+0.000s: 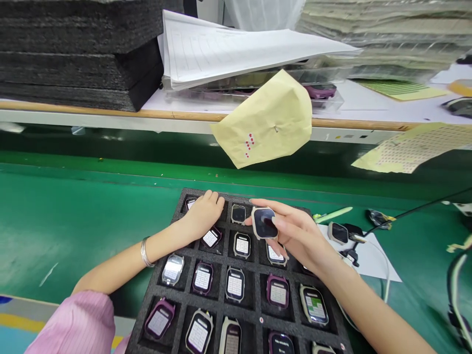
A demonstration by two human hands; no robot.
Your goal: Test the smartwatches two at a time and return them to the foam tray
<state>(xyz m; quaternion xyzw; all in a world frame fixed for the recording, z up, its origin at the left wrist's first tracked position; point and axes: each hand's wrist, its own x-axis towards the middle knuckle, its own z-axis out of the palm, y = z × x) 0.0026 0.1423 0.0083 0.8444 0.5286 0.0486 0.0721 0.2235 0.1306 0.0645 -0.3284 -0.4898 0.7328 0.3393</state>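
A black foam tray [221, 268] with a grid of pockets lies on the green belt and holds several smartwatch bodies, most with lit screens. My right hand [295, 231] is over the tray's far right part, its thumb and fingers closed round a beige watch body with a dark screen [264, 222], held just above the pockets. My left hand [202, 214] rests on the tray's far left corner, fingers curled down over a pocket; whether it grips anything there is hidden. A metal bangle circles my left wrist [146, 251].
A shelf edge [110, 115] runs behind the belt with black foam stacks [73, 54], papers [236, 49] and clear trays. A yellow sheet [269, 120] hangs from it. Right of the tray lie another watch [338, 232] on white paper, a green pen [332, 215] and cables [405, 211].
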